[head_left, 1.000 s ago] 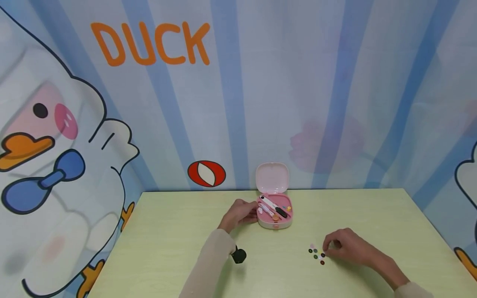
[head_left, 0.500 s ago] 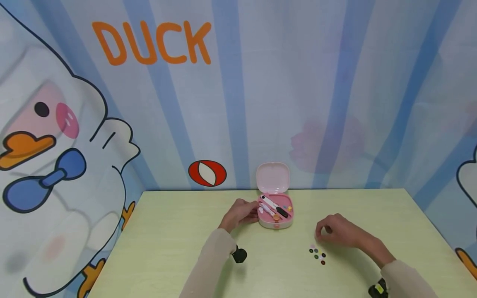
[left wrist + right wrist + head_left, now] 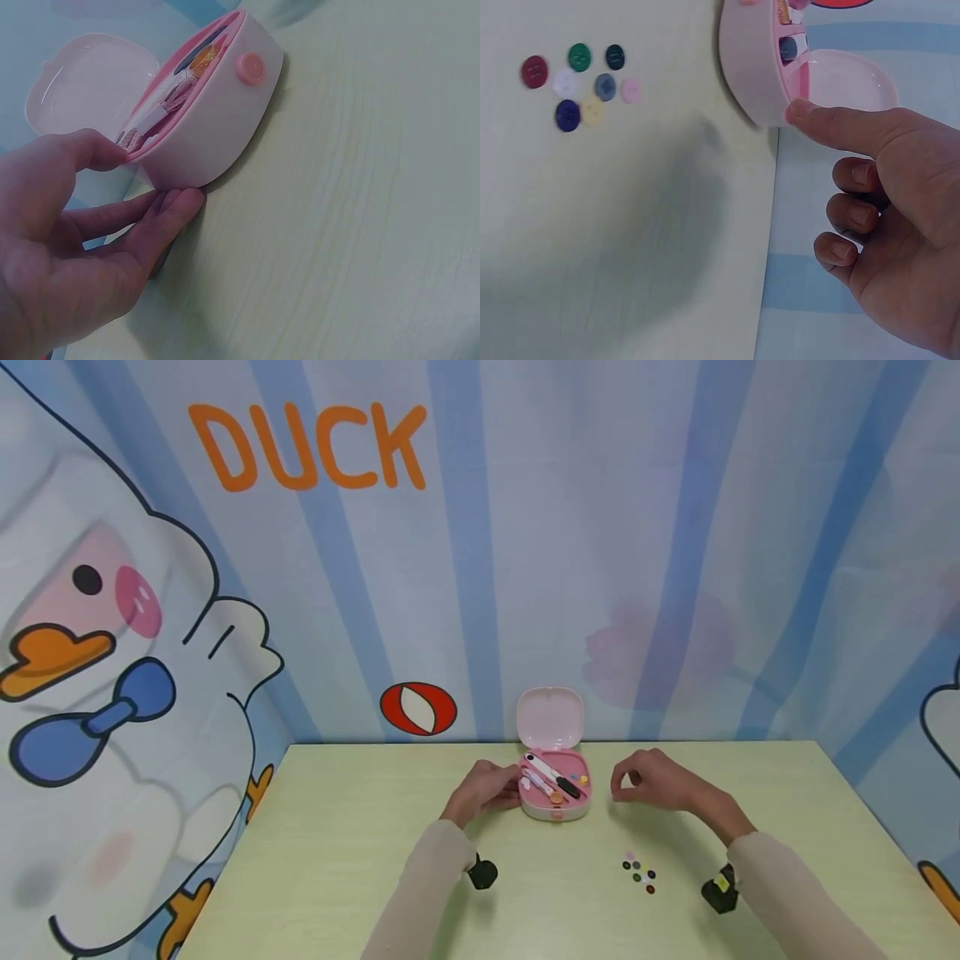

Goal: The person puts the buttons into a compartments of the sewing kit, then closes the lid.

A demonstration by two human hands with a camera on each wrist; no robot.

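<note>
A pink and white sewing kit box point(image 3: 555, 810) stands with its lid raised. My left hand point(image 3: 483, 792) grips its left side, thumb on the rim and fingertips low against the wall in the left wrist view. To the box's right, my right hand point(image 3: 654, 779) hovers with thumb and index finger pinched together. The thumb hides what lies between them; judging by the lift from the pile, it is a button. Several loose buttons, among them a red button point(image 3: 535, 72) and a navy button point(image 3: 568, 115), lie on the table in front of that hand.
Inside the box lie a white and black tool point(image 3: 552, 776), an orange round piece point(image 3: 556, 797) and small coloured bits. The raised lid point(image 3: 551, 718) stands by the table's back edge, before a duck-print curtain point(image 3: 525, 527). The pale wooden table point(image 3: 360, 843) extends around.
My right hand has risen from the loose buttons and moved back and left, towards the right side of the box. My left hand keeps its place on the box.
</note>
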